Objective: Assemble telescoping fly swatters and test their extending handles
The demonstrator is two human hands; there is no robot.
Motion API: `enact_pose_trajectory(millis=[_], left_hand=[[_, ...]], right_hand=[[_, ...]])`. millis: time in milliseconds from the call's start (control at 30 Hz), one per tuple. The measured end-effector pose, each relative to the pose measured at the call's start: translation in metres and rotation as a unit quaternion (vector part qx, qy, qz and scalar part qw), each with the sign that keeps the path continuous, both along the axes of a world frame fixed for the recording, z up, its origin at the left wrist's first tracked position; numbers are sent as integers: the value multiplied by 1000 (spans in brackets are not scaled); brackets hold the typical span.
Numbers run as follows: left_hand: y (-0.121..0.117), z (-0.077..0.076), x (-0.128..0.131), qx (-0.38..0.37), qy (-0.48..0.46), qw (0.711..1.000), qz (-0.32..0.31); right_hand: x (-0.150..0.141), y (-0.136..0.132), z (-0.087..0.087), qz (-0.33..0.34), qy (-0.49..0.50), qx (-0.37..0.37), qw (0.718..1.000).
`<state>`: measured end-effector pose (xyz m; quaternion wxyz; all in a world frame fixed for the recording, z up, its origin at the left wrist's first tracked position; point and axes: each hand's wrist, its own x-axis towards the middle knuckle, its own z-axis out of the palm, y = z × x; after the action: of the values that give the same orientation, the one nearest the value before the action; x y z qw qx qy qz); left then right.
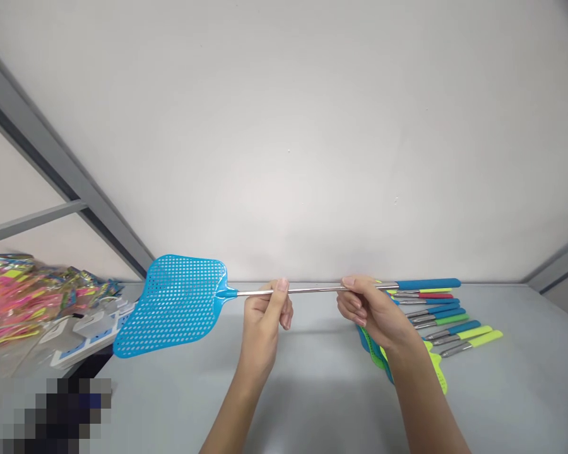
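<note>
A blue fly swatter (175, 306) with a perforated head is held level across the view above the table. Its thin metal rod runs to the right and ends in a blue grip. My left hand (267, 312) is closed on the rod a short way from the head, thumb on top. Farther right, my right hand (366, 306) pinches the same rod near the grip. Behind and under my right hand lie several more fly swatters (459, 331) with blue, green, yellow and red grips; my hand and forearm partly hide their heads.
The grey table (322, 403) meets a pale wall (312, 139) at the back. At the left are a pile of colourful plastic-wrapped items (23, 296) and a white power strip (85, 343) with plugs. Grey metal frame bars (76, 170) stand at the left.
</note>
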<state>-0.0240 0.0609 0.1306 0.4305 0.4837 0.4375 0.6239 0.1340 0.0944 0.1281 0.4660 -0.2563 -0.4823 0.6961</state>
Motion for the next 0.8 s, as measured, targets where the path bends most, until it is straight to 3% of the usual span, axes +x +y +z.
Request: enact_pose_trajectory(millis=[300,600,800], left_hand=[[-1,-1,3,-38,50,995,-80],[1,-3,7,-90,20,985,-146],[0,-5,10,-107,2,969,-223]], right_hand=[[-8,-1,0,11,-28,11,999],[-10,2,-6,19,-53,18,998],[-16,-2,-7,107,-102,49,988]])
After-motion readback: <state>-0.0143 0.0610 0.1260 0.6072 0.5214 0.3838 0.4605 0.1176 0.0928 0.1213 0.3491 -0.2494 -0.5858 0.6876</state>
